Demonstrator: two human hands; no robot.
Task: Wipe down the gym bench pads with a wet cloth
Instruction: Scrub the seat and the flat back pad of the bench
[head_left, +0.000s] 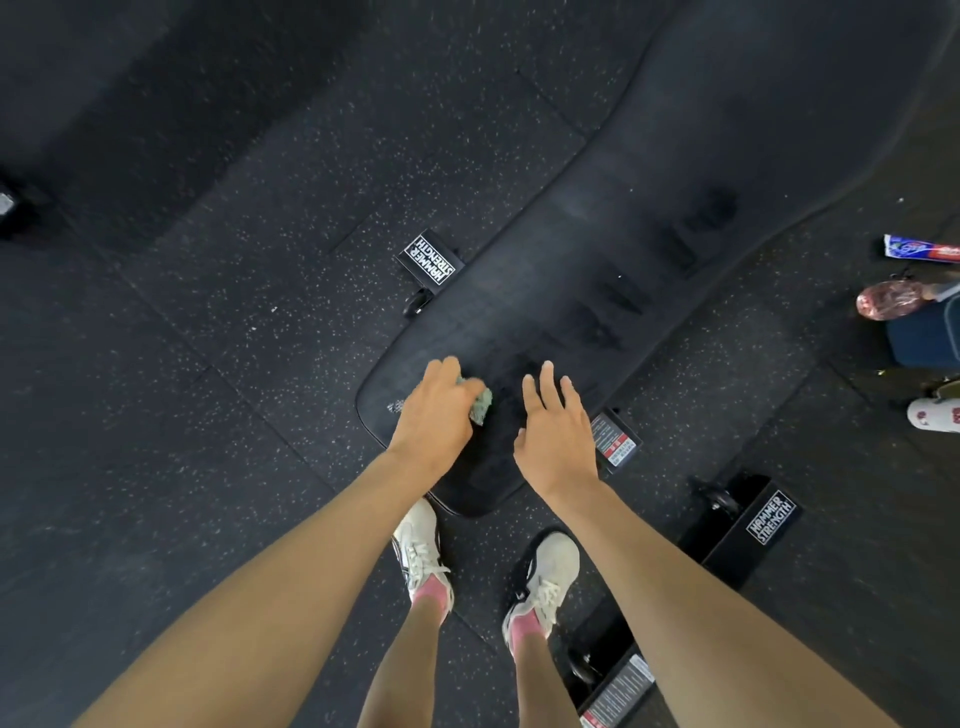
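Note:
A long black bench pad (597, 260) runs from the lower middle of the view toward the upper right. My left hand (436, 410) grips a small green cloth (481, 405) against the near end of the pad; most of the cloth is hidden under my fingers. My right hand (556, 431) hovers just to the right of it over the same end, fingers straight and spread, holding nothing. Whether it touches the pad cannot be told.
Black bench feet marked Hammer Strength (428, 262) (748, 525) stick out beside the pad onto the speckled rubber floor (208, 338). My two white shoes (421, 551) stand at the pad's near end. Bottles and a tube (922, 248) lie at the right edge.

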